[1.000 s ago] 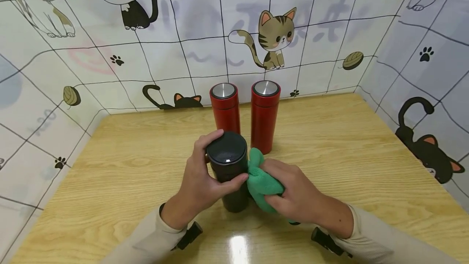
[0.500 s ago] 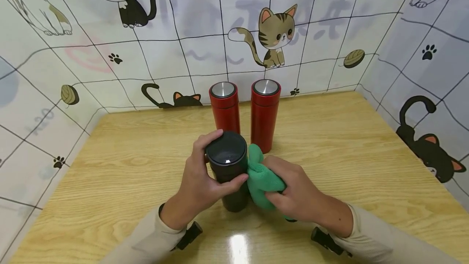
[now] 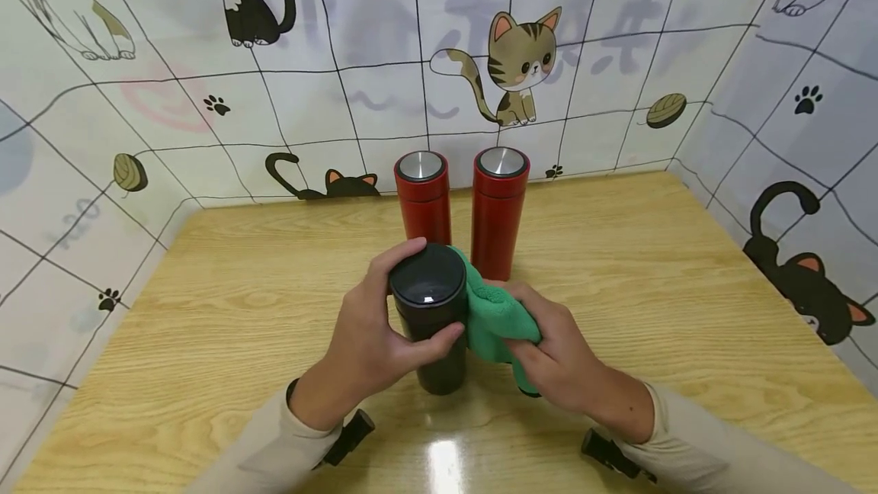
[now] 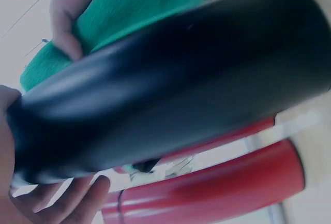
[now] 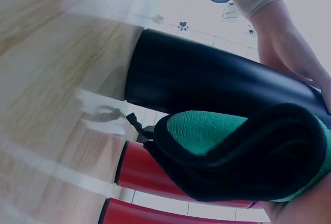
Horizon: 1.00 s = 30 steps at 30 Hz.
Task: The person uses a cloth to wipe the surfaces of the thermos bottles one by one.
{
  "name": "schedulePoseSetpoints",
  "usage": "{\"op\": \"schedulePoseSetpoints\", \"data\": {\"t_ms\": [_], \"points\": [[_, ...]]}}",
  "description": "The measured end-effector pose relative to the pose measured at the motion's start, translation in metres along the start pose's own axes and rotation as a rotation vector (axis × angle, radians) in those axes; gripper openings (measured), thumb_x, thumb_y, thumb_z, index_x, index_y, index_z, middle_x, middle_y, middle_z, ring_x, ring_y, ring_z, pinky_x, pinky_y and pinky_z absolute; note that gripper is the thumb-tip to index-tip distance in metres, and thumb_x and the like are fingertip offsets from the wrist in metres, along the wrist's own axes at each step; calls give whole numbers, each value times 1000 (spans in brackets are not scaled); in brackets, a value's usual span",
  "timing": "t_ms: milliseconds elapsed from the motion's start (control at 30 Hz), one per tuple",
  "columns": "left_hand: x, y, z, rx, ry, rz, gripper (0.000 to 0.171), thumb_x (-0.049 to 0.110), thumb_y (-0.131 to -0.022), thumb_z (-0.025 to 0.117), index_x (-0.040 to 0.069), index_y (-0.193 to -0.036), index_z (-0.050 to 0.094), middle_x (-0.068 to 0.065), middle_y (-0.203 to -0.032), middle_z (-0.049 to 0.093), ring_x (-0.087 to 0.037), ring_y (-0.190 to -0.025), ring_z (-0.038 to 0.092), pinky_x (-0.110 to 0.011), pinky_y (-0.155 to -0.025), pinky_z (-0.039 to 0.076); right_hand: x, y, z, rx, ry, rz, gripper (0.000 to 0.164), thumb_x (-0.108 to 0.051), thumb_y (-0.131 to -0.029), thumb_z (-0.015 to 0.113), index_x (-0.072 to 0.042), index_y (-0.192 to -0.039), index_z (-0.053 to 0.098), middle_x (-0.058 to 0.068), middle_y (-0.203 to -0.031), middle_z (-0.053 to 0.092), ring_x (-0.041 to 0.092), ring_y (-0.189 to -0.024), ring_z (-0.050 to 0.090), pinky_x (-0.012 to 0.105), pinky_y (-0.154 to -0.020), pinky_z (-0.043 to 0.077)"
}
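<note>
A black thermos (image 3: 442,360) stands upright on the wooden table, seen large and slanted in the left wrist view. My left hand (image 3: 370,334) grips it near the top, thumb across the front and fingers round the far side. In my right hand (image 3: 559,353) is a bunched green cloth (image 3: 497,319), pressed to the thermos's right side. The right wrist view shows the folded cloth (image 5: 207,131) with its dark edging beside the black thermos (image 5: 207,76). Part of the cloth passes behind the thermos and is hidden in the head view.
Two red thermoses with silver-topped lids stand behind the black one, the left one (image 3: 423,208) partly hidden by it and the right one (image 3: 497,227) in fuller view. Cat-patterned sheeting (image 3: 370,14) encloses the back and sides of the table (image 3: 261,288).
My right hand has moved the cloth slightly up and round toward the back of the black thermos. The left hand keeps its grip, and the thermos stays in place.
</note>
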State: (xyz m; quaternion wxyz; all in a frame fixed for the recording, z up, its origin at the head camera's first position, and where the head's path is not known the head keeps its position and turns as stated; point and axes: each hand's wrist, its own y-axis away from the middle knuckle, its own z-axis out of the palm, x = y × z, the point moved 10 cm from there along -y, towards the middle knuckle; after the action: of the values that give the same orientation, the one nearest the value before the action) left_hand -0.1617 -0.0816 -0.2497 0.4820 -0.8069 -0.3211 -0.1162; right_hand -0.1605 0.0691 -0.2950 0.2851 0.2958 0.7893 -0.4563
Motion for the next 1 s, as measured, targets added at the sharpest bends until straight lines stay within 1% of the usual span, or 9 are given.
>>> {"op": "schedulePoseSetpoints", "data": {"t_ms": [100, 200, 267, 400, 533, 633, 767, 900, 1000], "points": [[5, -3, -4, -28, -61, 4, 81, 40, -70, 75, 11, -135, 38, -4, -116, 60, -12, -98, 61, -22, -77, 53, 3, 2, -3, 22, 2, 42, 45, 11, -85, 47, -11, -123, 50, 3, -116, 61, 8, -97, 59, 25, -83, 51], [9, -6, -9, -64, -142, -11, 79, 41, -69, 75, 17, -136, 41, 0, -112, 58, -9, -91, 61, -19, -69, 53, 0, 3, -7, 56, -39, 33, 39, 13, -84, 48, -4, -120, 49, 5, -113, 61, 8, -97, 58, 25, -82, 51], [10, -6, -10, -96, -180, -35, 79, 41, -68, 76, 21, -136, 41, 1, -111, 55, -7, -86, 60, -16, -62, 51, -1, 3, -7, 57, -75, 38, 42, 13, -84, 49, -3, -122, 48, 5, -115, 60, 8, -98, 58, 25, -82, 51], [12, -6, -11, -140, -209, -53, 80, 38, -68, 75, 23, -137, 38, 3, -112, 53, -6, -85, 59, -15, -60, 50, 11, 4, 5, -22, -139, 138, 49, 1, -86, 57, -14, -132, 46, 0, -122, 59, 9, -104, 59, 27, -86, 51], [16, -5, -11, -148, -195, -14, 77, 31, -67, 73, 19, -136, 39, 3, -115, 53, -5, -89, 59, -14, -63, 51, 24, 6, 13, -49, -93, 225, 45, -11, -86, 64, -23, -128, 52, -4, -120, 62, 10, -104, 61, 27, -86, 52], [16, -4, -10, -164, -191, -11, 74, 28, -68, 71, 21, -135, 40, 4, -116, 53, -3, -87, 59, -14, -64, 51, 25, 6, 10, -9, -47, 235, 40, -14, -87, 62, -24, -125, 56, -5, -117, 64, 9, -102, 62, 27, -82, 53], [15, -2, -10, -191, -196, -35, 72, 28, -70, 69, 25, -136, 40, 5, -121, 51, -3, -81, 58, -15, -63, 50, 21, 7, 5, 23, -114, 225, 39, -9, -89, 58, -19, -127, 55, 1, -117, 63, 11, -99, 63, 29, -81, 54], [15, -3, -10, -205, -244, -82, 71, 36, -72, 69, 31, -137, 39, 4, -125, 46, -5, -75, 58, -18, -61, 49, 19, 6, 10, -24, -236, 226, 42, -6, -93, 49, -18, -134, 48, 4, -127, 57, 14, -105, 61, 31, -85, 53], [15, -4, -11, -194, -281, -96, 72, 47, -73, 70, 33, -137, 38, 2, -123, 45, -5, -72, 57, -18, -59, 48, 23, 6, 15, -64, -270, 272, 43, -9, -95, 46, -22, -136, 45, 1, -134, 52, 14, -111, 58, 31, -87, 52]]}}
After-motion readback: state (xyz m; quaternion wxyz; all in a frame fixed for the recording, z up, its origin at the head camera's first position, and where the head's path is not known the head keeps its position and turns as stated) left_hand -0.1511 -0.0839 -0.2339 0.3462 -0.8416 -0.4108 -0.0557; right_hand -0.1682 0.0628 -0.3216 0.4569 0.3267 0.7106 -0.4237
